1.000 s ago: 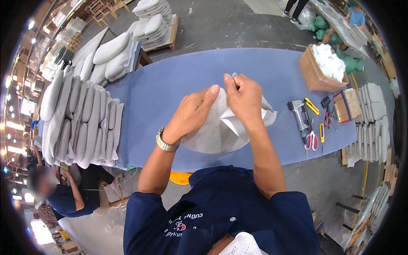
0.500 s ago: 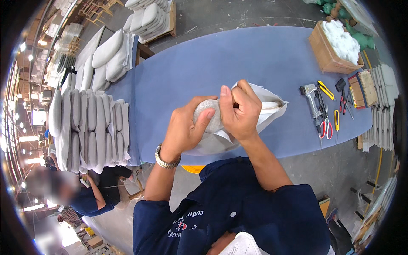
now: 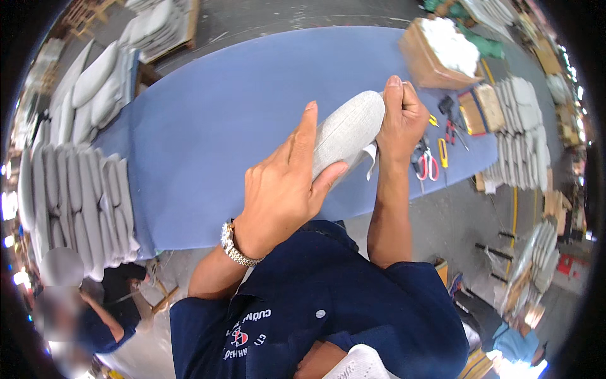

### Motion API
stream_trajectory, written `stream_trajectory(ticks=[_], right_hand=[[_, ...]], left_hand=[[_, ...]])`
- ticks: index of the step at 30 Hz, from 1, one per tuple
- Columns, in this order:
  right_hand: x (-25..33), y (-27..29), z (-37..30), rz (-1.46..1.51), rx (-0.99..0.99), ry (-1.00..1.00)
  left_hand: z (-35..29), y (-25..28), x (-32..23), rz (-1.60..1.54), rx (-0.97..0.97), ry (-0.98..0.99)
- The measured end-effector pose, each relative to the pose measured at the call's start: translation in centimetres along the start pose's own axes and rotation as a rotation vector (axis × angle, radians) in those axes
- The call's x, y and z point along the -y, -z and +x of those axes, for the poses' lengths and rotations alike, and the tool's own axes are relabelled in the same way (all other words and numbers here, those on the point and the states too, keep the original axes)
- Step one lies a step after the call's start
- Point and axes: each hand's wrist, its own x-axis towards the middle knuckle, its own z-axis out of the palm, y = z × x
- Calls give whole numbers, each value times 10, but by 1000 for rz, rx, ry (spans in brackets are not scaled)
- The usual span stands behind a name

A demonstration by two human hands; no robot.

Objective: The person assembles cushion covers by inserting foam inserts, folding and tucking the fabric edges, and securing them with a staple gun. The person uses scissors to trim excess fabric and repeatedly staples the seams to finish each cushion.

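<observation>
A light grey fabric-covered cushion (image 3: 350, 126) is held up over the blue table, tilted with its rounded edge upward. My left hand (image 3: 278, 183) clasps its left end, the thumb along the near side and the fingers stretched along the far side. At the cushion's other end my right hand (image 3: 404, 120) is closed in a fist, gripping its edge; what exactly lies inside the fist is hidden. A loose white flap of cloth (image 3: 371, 158) hangs from the underside near my right wrist.
On the blue table (image 3: 240, 95), scissors (image 3: 429, 163), a yellow-handled tool (image 3: 443, 153) and pliers (image 3: 450, 132) lie at right. Behind them stands a cardboard box (image 3: 429, 60) of white stuffing. Stacked grey cushions (image 3: 82, 202) fill the left end. A person (image 3: 95, 316) sits at lower left.
The cushion has been raised and turned so its long rounded edge shows. My right hand has moved up and right, and my left fingers have straightened. The view has shifted to the right.
</observation>
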Motion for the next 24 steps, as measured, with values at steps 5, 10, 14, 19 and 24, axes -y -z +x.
stream_trajectory(ticks=[5, 10, 14, 19, 24], right_hand=[[-21, 40, 13, 22, -106, -94], [-33, 57, 22, 79, -130, -152], [-49, 56, 28, -11, -131, -107], [-83, 86, 34, -21, -172, -130], [-58, 88, 22, 128, -180, -183]], left_hand=[[1, -34, -12, -253, -117, -44], [-1, -60, -10, -488, -229, -46], [-14, -82, 3, -634, -345, -49], [-44, -132, 20, -653, -272, -19], [-89, -168, 48, -689, -61, 1]])
